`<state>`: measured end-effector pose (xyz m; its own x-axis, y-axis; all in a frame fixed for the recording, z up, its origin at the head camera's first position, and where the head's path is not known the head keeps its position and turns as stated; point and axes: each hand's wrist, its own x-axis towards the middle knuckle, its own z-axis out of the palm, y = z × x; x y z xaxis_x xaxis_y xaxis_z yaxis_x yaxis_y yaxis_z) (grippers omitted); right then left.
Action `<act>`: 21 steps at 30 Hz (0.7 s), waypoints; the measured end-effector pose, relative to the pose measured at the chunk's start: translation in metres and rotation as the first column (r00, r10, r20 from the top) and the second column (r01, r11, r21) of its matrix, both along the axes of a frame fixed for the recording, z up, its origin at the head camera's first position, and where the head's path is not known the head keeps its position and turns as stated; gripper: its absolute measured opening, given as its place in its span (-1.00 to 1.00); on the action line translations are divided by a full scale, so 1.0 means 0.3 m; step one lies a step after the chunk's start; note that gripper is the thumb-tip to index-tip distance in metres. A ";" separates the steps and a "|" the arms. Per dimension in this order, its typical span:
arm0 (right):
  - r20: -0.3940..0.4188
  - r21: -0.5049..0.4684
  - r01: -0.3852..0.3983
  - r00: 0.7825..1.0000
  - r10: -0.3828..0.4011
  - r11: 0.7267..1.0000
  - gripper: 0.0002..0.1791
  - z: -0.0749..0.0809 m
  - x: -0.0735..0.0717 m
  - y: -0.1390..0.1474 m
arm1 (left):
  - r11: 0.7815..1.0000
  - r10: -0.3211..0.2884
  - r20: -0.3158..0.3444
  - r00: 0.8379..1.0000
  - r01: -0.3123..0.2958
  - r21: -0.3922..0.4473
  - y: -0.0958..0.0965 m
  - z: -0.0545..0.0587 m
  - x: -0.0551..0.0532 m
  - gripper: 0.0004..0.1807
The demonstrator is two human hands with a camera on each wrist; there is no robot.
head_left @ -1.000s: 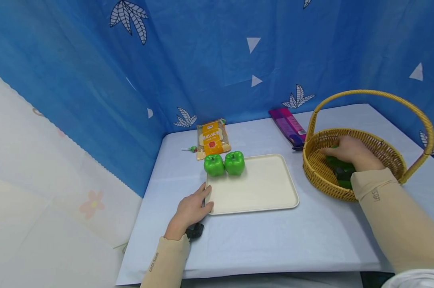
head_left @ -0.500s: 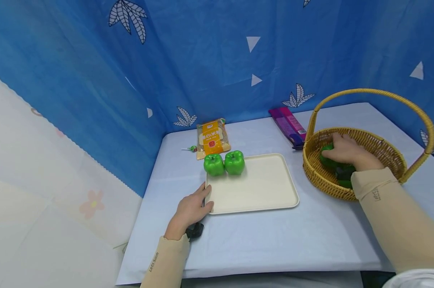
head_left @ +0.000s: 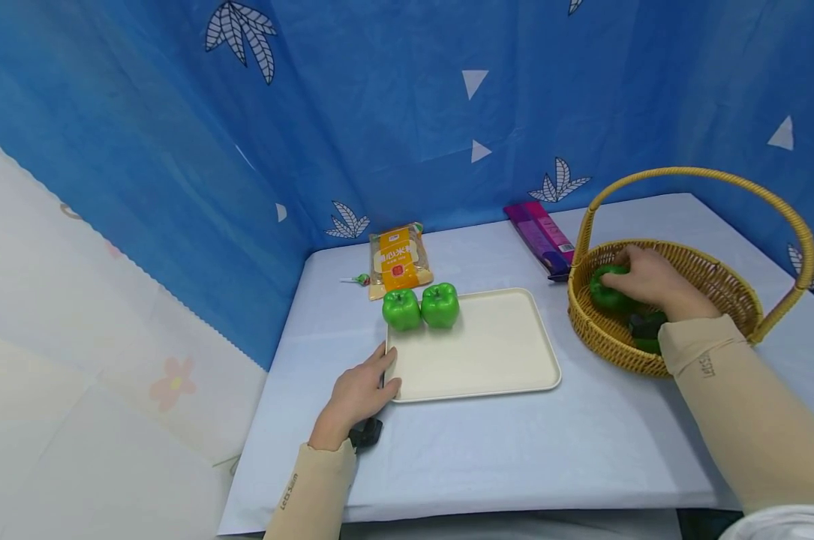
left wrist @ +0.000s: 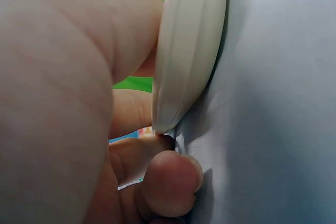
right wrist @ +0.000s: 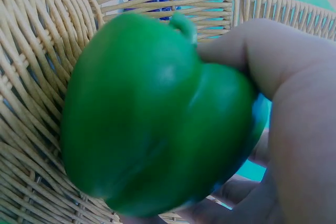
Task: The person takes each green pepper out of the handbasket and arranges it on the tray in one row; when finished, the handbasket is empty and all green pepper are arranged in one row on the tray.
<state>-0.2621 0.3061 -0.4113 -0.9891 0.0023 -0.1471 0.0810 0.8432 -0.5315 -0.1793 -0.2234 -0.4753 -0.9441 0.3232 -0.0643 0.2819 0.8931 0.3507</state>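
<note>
At the table's (head_left: 474, 457) left side, the left hand (head_left: 358, 390) rests spread-fingered on the rim of a cream, round-cornered tray (head_left: 477, 352); light pressure should steady it. Two glossy, lobed green bell peppers (head_left: 440, 305) touch at its far-left corner. Toward the table's right edge, inside a coarse tan wicker basket (head_left: 585, 341), the right hand's (head_left: 653, 281) fingers clasp a smooth green bell pepper (right wrist: 136, 114); thumb beside stem, fingers opposite suits its slippery bulge.

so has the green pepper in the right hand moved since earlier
Yes: in the head view, the green pepper has shifted left, nearer the left side of the basket, which stays put.
</note>
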 end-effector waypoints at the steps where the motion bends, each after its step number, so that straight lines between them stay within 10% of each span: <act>1: 0.002 -0.003 0.002 1.000 -0.002 1.000 -0.19 0.000 0.000 0.000 | 1.000 0.000 0.001 1.000 0.000 -0.001 0.000 0.000 0.000 -0.29; 21: -0.027 -0.070 0.066 0.997 -0.069 0.995 -0.20 -0.004 0.009 0.001 | 1.000 0.001 -0.003 1.000 -0.001 0.001 0.001 0.002 0.000 -0.28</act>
